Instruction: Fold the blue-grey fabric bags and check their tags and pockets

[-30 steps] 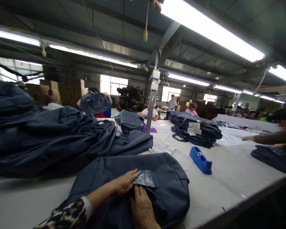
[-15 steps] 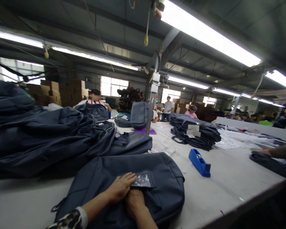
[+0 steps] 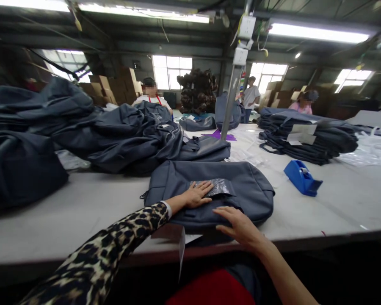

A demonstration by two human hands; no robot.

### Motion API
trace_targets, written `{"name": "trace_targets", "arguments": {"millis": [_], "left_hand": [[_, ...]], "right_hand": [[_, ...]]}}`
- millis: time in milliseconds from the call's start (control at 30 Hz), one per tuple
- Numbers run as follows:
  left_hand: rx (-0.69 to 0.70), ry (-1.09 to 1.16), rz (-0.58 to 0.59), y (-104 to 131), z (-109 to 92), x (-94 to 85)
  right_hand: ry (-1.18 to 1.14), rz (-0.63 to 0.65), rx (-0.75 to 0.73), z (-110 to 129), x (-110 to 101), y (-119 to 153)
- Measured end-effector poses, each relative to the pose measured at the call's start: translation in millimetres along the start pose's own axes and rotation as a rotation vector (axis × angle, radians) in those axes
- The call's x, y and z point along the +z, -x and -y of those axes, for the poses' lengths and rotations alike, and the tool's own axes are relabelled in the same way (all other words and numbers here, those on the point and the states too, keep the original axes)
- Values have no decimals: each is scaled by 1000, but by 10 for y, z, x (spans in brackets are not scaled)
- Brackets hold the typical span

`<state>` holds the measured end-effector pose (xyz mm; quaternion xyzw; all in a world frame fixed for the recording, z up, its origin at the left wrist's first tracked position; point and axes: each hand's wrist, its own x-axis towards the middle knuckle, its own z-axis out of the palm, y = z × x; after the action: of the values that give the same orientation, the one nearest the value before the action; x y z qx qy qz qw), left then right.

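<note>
A dark blue-grey bag [image 3: 250, 182] lies flat on the white table in front of me. On top of it rests a small dark packet in shiny plastic [image 3: 221, 187]. My left hand [image 3: 197, 195] lies flat across the packet's left end, fingers stretched out. My right hand [image 3: 236, 224] is at the bag's near side with its fingers apart and nothing in them; whether it touches the bag I cannot tell. White paper tags [image 3: 181, 245] hang off the table's front edge below the bag.
A blue tape dispenser [image 3: 303, 178] stands to the right of the bag. Heaped dark bags [image 3: 120, 135] fill the left side, and a stack of folded dark bags [image 3: 307, 131] sits back right. A metal post [image 3: 230, 101] rises behind. Other people work farther off.
My right hand has drawn out from beside the packet toward the bag's near edge, its fingers now showing. My left hand stays on the packet. The view has turned downward.
</note>
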<state>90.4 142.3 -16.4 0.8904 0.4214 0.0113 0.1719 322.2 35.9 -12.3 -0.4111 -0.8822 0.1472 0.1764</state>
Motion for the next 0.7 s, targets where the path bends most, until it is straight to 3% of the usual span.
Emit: {"name": "trace_targets", "arguments": {"millis": [67,167,300,500,700], "left_hand": [[5,-25,6,25,-43,-62],[-4,-59,-9,139,-163,-166],[66,-98,-103,467,-417,-196],[152,-155,-38,858,-613,-189],[-63,-307,-103,916,-574,-518]], "right_hand": [[196,-39,-29,-88,86,162],[424,-106,-58,-209,255,197],[491,-125,-75,-201,292,92],[474,-98,-68,-45,-130,-102],[508,-102,10,13,-579,-454]]}}
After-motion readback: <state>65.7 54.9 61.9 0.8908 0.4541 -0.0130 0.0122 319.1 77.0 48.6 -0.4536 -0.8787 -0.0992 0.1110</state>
